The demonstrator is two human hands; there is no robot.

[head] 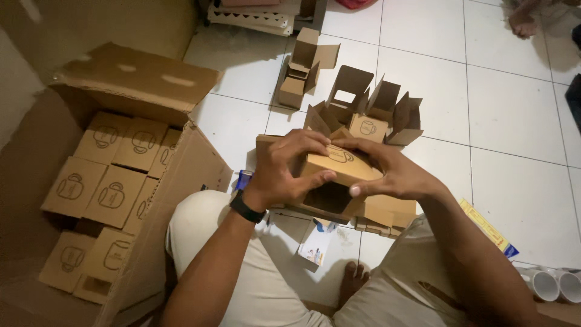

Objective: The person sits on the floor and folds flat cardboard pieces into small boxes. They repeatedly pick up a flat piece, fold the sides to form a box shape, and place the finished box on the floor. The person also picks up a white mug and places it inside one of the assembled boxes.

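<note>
Both hands grip one small brown cardboard box [339,166] with a mug drawing on it, held above my lap. My left hand [284,169], with a black wristband, wraps its left side, thumb at the front edge. My right hand [393,172] closes over its right side and top. The box's underside is open, showing a dark hollow. Beneath it lies a flat cardboard blank [390,212].
A large open carton [175,181] at left holds several closed mug boxes. Several opened small boxes [369,112] stand on the white tile floor ahead. White mugs [548,283] sit at lower right, a yellow strip [484,225] beside them. Another person's foot [523,24] shows at top right.
</note>
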